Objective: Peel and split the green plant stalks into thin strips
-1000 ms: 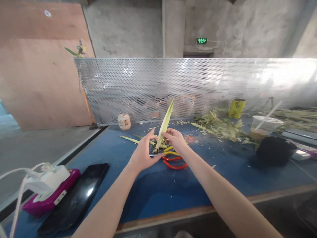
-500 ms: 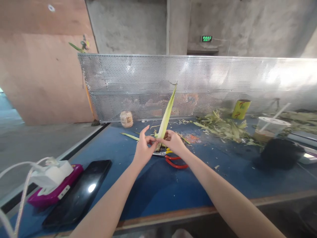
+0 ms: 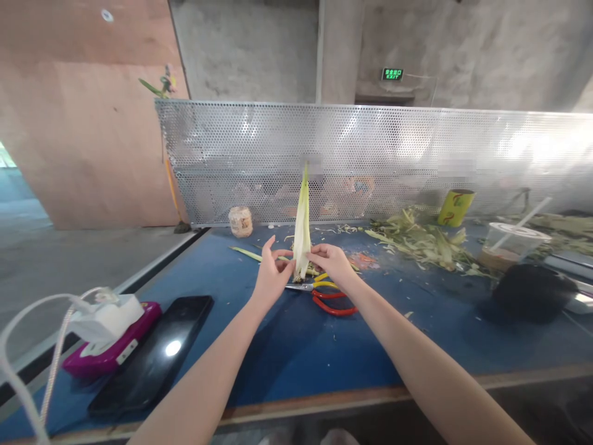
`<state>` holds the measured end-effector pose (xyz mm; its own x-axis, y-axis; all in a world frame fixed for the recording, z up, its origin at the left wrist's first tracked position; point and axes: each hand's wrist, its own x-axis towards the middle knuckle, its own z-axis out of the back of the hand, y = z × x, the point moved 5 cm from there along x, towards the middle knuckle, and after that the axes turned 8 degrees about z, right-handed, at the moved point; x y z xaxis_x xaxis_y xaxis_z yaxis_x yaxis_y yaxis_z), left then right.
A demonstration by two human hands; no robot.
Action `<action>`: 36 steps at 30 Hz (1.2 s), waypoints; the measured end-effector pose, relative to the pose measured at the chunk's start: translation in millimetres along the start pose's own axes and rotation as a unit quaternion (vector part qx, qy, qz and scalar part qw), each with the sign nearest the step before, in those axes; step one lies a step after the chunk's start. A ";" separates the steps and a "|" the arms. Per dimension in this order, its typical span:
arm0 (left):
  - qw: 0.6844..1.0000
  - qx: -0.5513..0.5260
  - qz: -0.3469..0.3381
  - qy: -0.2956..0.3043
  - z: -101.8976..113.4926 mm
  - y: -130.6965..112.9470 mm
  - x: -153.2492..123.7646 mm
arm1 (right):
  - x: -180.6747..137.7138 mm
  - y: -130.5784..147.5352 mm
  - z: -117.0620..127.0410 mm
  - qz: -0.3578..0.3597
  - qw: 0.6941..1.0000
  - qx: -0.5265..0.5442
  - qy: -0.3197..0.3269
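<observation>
A long pale green leaf strip (image 3: 302, 224) stands upright above the blue table (image 3: 296, 352). My left hand (image 3: 270, 275) pinches its lower end from the left, with the other fingers spread. My right hand (image 3: 334, 263) pinches the same lower end from the right. Just below my hands lie scissors with yellow handles (image 3: 309, 285) and pliers with red handles (image 3: 332, 303). A few cut leaf strips (image 3: 248, 254) lie on the table behind my left hand.
A heap of leaf scraps (image 3: 419, 240) lies at the back right, near a yellow cup (image 3: 456, 207) and a lidded plastic cup with a straw (image 3: 511, 240). A black object (image 3: 528, 292) sits right. A black phone (image 3: 152, 352), a magenta box (image 3: 109, 349) and a twine roll (image 3: 241, 221) sit left. A perforated metal screen (image 3: 370, 157) closes the back.
The leaf has swung from leaning right to nearly upright. Both hands have stayed at its lower end and shifted slightly as the view turned.
</observation>
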<state>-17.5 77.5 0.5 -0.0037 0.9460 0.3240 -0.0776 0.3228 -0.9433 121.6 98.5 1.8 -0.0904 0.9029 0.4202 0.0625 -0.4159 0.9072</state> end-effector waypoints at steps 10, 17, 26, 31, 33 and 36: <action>0.922 0.301 -0.239 -0.042 0.0 -26.5 -11.6 | 0.2 2.3 -6.1 0.030 0.999 -0.023 0.029; 0.951 0.251 -0.181 -0.024 -3.0 -24.1 -13.5 | -2.0 5.3 -7.9 0.049 0.996 -0.042 0.057; 0.987 0.096 -0.051 -0.118 16.6 -14.3 -0.1 | 0.4 4.9 0.0 0.016 0.999 -0.027 0.006; 0.990 0.019 -0.011 -0.141 19.7 -14.2 0.9 | 4.3 -1.8 11.4 -0.006 0.999 -0.032 -0.042; 0.991 -0.002 -0.005 -0.135 19.1 -14.2 1.5 | 5.5 -3.9 13.7 -0.011 0.998 -0.032 -0.055; 0.991 -0.012 -0.009 -0.136 20.0 -13.4 2.9 | 6.4 -5.3 14.8 -0.016 0.997 -0.030 -0.067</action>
<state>-36.5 75.4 15.6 -0.2712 0.8982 0.3459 -0.0564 0.3439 -0.9373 135.5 108.2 -0.6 0.0433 0.9202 0.3891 0.0026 -0.3896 0.9210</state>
